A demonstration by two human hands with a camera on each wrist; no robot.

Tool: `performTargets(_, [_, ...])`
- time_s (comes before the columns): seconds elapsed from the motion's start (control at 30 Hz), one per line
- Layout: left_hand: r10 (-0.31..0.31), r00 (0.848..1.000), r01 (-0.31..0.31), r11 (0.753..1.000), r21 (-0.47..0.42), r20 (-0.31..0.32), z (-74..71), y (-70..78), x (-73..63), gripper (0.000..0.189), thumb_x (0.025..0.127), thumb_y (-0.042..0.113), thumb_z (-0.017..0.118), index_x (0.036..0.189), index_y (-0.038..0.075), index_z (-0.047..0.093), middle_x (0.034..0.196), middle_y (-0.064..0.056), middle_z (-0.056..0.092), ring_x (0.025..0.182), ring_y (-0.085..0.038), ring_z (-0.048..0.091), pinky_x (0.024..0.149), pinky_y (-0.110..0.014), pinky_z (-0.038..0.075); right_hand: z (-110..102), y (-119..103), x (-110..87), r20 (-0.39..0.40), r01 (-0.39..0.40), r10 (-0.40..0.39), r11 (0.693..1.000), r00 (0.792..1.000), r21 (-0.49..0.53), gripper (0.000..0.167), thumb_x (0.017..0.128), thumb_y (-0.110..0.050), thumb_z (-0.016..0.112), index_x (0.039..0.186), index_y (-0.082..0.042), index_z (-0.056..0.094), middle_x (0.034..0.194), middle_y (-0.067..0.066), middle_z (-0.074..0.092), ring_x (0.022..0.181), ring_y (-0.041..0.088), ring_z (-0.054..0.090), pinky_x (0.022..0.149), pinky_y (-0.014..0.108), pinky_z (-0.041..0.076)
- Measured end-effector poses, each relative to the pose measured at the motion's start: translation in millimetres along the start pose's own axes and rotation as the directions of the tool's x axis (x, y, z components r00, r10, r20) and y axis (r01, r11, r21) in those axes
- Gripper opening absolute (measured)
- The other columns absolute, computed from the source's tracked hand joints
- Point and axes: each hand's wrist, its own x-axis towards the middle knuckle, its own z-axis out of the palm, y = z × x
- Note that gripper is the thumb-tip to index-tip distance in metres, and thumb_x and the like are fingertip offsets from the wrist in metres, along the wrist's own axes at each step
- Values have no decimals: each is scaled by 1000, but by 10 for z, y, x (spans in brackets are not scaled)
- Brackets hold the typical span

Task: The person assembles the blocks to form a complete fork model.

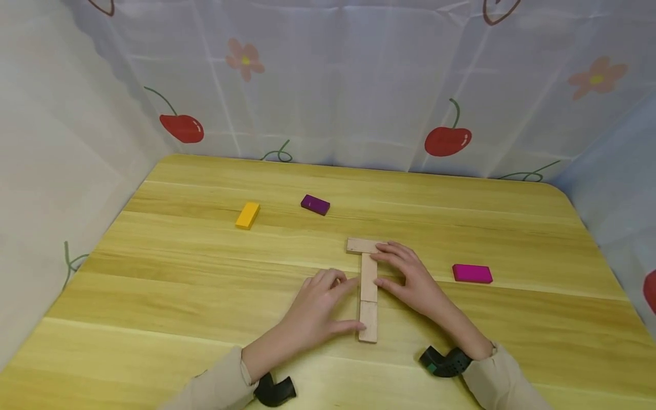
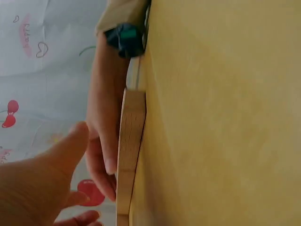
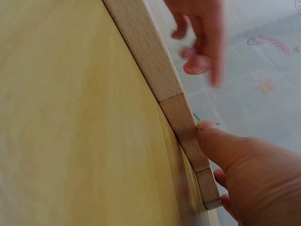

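Note:
Three plain wooden blocks lie flat in a T shape in the head view. The far block [image 1: 361, 245] lies crosswise; the middle block [image 1: 369, 277] and near block [image 1: 368, 322] run end to end toward me. My right hand [image 1: 416, 280] rests at their right side. Its thumb touches the middle block's edge, and its fingertips lie at the far block and the junction. To the left of the row is my left hand [image 1: 316, 310], fingers spread loosely, thumb tip by the near block's left edge. In the left wrist view that thumb [image 2: 70, 146] stands apart from the wood.
A yellow block [image 1: 248, 216] and a purple block [image 1: 315, 205] lie farther back on the wooden table [image 1: 179, 273]. Right of my right hand is a magenta block [image 1: 472, 273]. A cherry-patterned curtain [image 1: 328, 85] hangs behind the table's far edge.

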Motion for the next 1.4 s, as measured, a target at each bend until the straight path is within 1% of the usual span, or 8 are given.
performTargets(0.23, [73, 993, -69, 996, -50, 98, -29, -174, 346, 92, 82, 56, 63, 149, 7, 22, 151, -12, 22, 136, -22, 23, 105, -40, 28, 18, 23, -23, 9, -7, 7, 1000, 1000, 25, 47, 82, -17, 74, 126, -9, 58, 137, 10, 46, 132, 33, 28, 103, 57, 21])
performTargets(0.53, [106, 965, -86, 992, -89, 241, 48, -252, 458, 106, 80, 64, 56, 149, 1, 7, 154, -13, 6, 139, -18, 1, 109, -36, 14, -10, -29, -7, -24, -38, 39, 999, 999, 35, 51, 81, -15, 75, 128, -8, 56, 135, 9, 48, 130, 31, 33, 102, 53, 26])
performTargets(0.77, [81, 963, -51, 991, -122, 256, 52, -262, 430, 105, 80, 63, 58, 149, 0, 10, 154, -12, 7, 139, -19, 1, 109, -34, 12, -365, -107, -74, -245, -183, 165, 982, 955, -51, 44, 83, -8, 72, 125, -3, 57, 123, 16, 56, 113, 34, 51, 89, 51, 42])
performTargets(0.9, [83, 960, -51, 991, -125, 268, 46, -252, 437, 104, 80, 63, 59, 148, 0, 12, 154, -11, 7, 139, -19, 1, 109, -32, 11, -695, -74, -300, -313, -408, 334, 888, 889, -212, 47, 88, -20, 68, 126, 2, 53, 122, 26, 53, 105, 44, 52, 78, 58, 44])
performTargets(1.03, [83, 959, -55, 993, -108, 270, 52, -250, 440, 103, 80, 64, 58, 148, 0, 13, 154, -11, 7, 139, -18, 1, 109, -31, 11, -893, -20, -528, -208, -581, 548, 708, 810, -400, 74, 89, -47, 60, 132, 10, 41, 122, 37, 45, 102, 53, 48, 74, 65, 41])
performTargets(1.1, [83, 959, -56, 993, -105, 271, 54, -252, 442, 103, 80, 64, 58, 148, 0, 13, 154, -11, 7, 139, -18, 1, 109, -31, 11, -927, 2, -594, -148, -608, 617, 656, 773, -447, 86, 87, -59, 53, 131, 14, 39, 116, 38, 48, 92, 51, 53, 67, 61, 45])
performTargets(1.2, [83, 959, -55, 993, -108, 271, 55, -253, 445, 103, 80, 63, 58, 148, 0, 13, 154, -11, 7, 139, -18, 0, 109, -31, 11, -926, 18, -634, -96, -608, 645, 647, 758, -460, 93, 86, -66, 47, 127, 17, 40, 100, 34, 56, 72, 39, 58, 55, 49, 47])
performTargets(1.4, [75, 958, -44, 992, -117, 276, 54, -252, 443, 103, 80, 62, 59, 148, 0, 13, 154, -11, 7, 139, -17, 0, 109, -30, 11, -857, 6, -632, -167, -574, 568, 681, 806, -455, 61, 85, -48, 64, 105, 9, 53, 72, 13, 58, 52, 22, 51, 42, 36, 39])
